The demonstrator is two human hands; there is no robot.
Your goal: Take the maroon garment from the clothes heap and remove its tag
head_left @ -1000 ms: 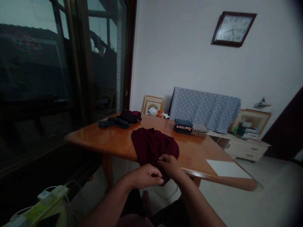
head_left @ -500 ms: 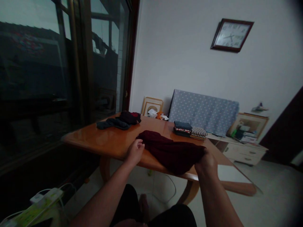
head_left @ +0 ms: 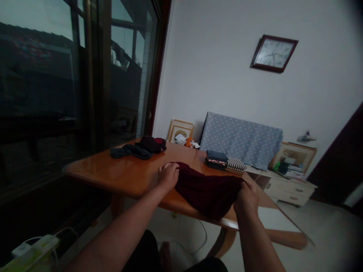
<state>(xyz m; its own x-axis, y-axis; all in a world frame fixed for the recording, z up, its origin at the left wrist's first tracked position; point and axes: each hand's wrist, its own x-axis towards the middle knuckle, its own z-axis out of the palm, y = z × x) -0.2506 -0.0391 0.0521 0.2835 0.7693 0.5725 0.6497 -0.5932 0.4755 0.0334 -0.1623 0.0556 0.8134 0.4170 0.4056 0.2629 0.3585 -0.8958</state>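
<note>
A dark red garment [head_left: 208, 192] lies across the near part of the wooden table [head_left: 93, 166], its lower part hanging over the front edge. My left hand [head_left: 169, 175] is closed on its left end, fingers curled over the cloth. At the opposite end, my right hand [head_left: 247, 198] grips the garment's upper right corner and lifts it slightly. The cloth is stretched between both hands.
Dark crumpled clothes [head_left: 133, 150] lie at the table's back left. Folded clothes [head_left: 217, 159], one striped, are stacked at the back right. A white sheet [head_left: 276, 219] lies on the right side. A power strip [head_left: 36, 251] is at lower left.
My left hand has moved forward onto the garment's left end and closed on it. My right hand still holds the other end. The view has shifted slightly.
</note>
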